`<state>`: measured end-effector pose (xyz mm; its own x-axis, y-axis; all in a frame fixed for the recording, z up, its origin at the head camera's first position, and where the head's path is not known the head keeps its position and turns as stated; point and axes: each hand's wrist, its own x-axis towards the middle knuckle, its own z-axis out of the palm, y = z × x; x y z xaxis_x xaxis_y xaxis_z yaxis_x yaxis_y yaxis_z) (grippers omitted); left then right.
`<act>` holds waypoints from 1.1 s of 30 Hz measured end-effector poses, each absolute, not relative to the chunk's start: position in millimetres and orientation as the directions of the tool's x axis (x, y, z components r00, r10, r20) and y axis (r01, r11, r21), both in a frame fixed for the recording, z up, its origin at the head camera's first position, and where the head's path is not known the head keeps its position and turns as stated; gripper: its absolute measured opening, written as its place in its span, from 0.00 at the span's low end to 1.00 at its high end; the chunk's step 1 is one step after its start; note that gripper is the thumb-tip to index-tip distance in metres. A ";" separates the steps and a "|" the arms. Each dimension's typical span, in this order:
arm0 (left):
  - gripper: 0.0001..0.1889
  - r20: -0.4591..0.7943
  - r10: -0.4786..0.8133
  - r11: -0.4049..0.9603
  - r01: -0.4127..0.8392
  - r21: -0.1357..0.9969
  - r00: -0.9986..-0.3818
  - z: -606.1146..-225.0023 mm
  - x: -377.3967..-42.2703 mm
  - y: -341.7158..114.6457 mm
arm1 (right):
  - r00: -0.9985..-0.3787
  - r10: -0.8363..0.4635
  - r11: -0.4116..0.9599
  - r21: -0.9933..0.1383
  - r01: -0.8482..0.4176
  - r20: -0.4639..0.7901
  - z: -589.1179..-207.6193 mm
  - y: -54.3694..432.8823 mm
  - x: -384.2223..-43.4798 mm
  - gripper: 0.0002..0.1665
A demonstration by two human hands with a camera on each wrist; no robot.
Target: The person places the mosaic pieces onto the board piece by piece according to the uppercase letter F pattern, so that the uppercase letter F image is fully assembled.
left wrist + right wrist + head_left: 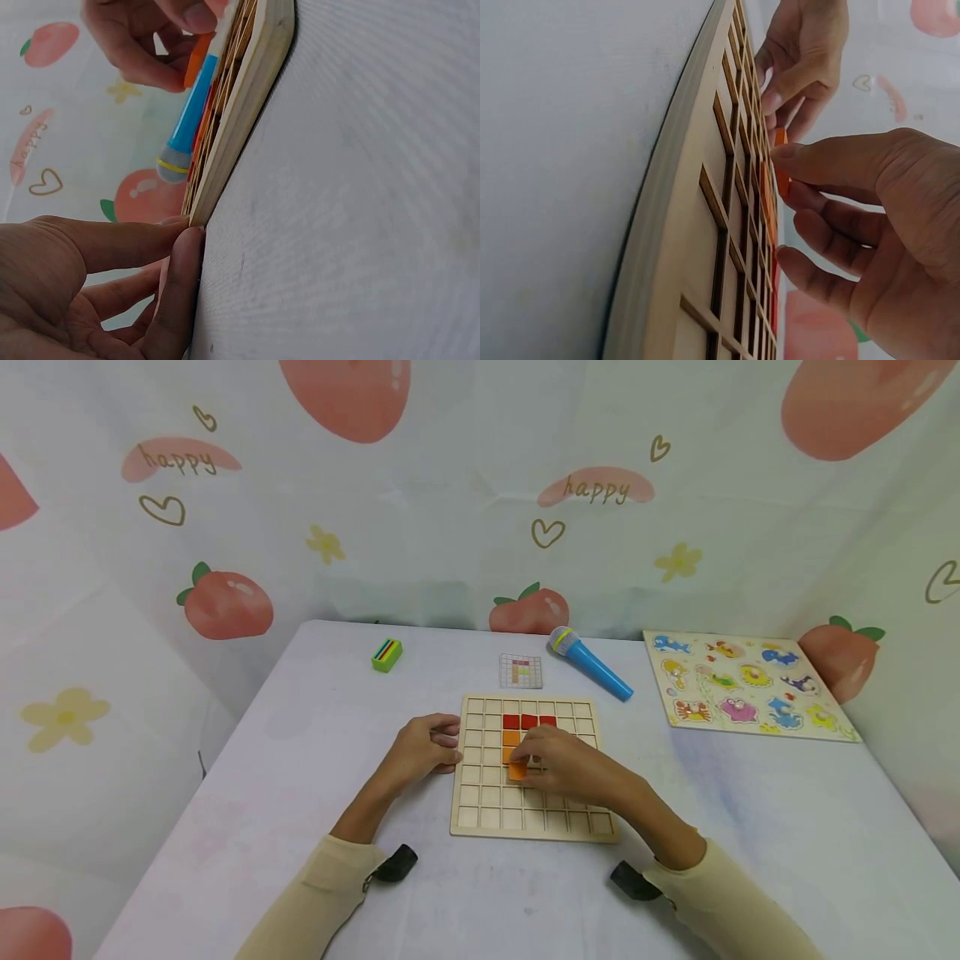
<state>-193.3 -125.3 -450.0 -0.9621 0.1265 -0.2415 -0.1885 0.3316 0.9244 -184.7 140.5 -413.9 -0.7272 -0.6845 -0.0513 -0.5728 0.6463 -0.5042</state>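
Note:
A square wooden grid board (534, 837) lies on the table between the hands. Three red tiles (528, 722) form a row in its upper part, and orange tiles (511, 738) run downward below the leftmost one. My right hand (566, 766) pinches an orange square tile (517, 772) between thumb and fingers, close over the board below that orange column. In the right wrist view this tile (781, 172) stands tilted on edge at the fingertips. My left hand (423, 747) grips the board's left edge, thumb and finger meeting there in the left wrist view.
Behind the board lies a small pattern card (521, 672) showing a coloured grid. A blue toy microphone (596, 668) rests beside it. A green block with coloured stripes (387, 655) is at the back left, and a sea-animal peg puzzle (750, 685) at the back right.

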 end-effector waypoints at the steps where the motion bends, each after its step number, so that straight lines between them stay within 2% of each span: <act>1: 0.32 -0.241 0.126 0.333 -0.188 0.924 -0.962 -450.0 -193.2 -125.3 | -0.726 -0.686 0.646 -0.503 -0.574 -0.051 -414.0 139.4 -184.7 0.17; 21: 0.32 -0.239 0.129 0.333 -0.185 0.925 -0.962 -449.8 -192.2 -124.7 | -0.729 -0.681 0.663 -0.488 -0.569 -0.075 -417.5 132.3 -182.1 0.17; 28: 0.32 -0.237 0.130 0.332 -0.183 0.925 -0.963 -449.4 -192.5 -125.1 | -0.729 -0.681 0.639 -0.535 -0.552 -0.062 -416.5 140.0 -185.2 0.17; 33: 0.32 -0.233 0.126 0.348 -0.177 0.921 -0.964 -450.8 -192.7 -124.5 | -0.754 -0.653 0.639 -0.585 -0.500 -0.069 -412.8 154.4 -183.4 0.19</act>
<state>-192.7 -124.5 -450.8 -0.9643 0.1257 -0.2330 -0.1772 0.3479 0.9207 -183.4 154.4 -412.8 -0.7541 -0.6531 -0.0693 -0.4997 0.6390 -0.5848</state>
